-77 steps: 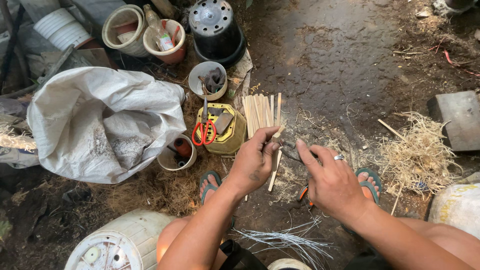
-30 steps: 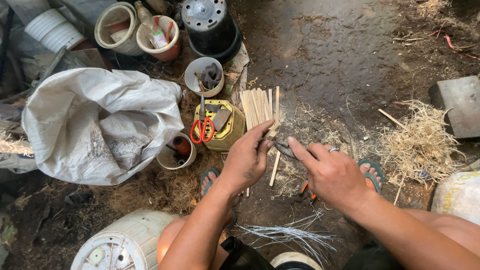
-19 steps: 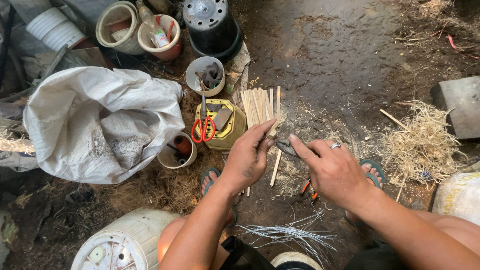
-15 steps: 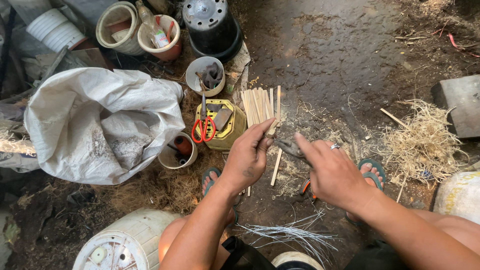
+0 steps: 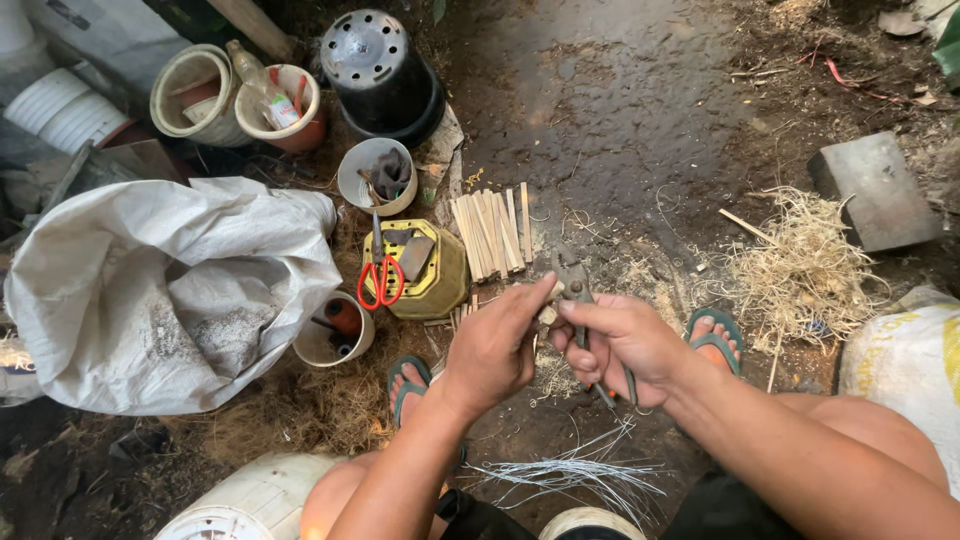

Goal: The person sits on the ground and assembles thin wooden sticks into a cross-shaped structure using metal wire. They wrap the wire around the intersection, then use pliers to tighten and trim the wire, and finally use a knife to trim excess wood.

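Observation:
My right hand [image 5: 625,340] grips a pair of pliers [image 5: 574,280]. The metal jaws point up and away from me, and the orange-lined handles stick out below the fist. My left hand [image 5: 498,348] is closed beside it, thumb and forefinger pinching a small pale wooden piece [image 5: 547,314] right against the pliers. Most of that piece is hidden by my fingers. Just beyond the hands a row of flat wooden sticks [image 5: 490,233] lies on the dirt.
A yellow tin [image 5: 440,280] carries red scissors [image 5: 380,283]. A white sack [image 5: 170,290], several cups and a black pot [image 5: 380,70] stand at left. Wood shavings [image 5: 800,270] and a grey block [image 5: 875,190] lie at right. Thin pale strips [image 5: 570,470] lie near my feet.
The long stick that hung below my left hand no longer shows. The right hand has raised the pliers so their jaws stand clear above the fingers, and both hands moved closer together.

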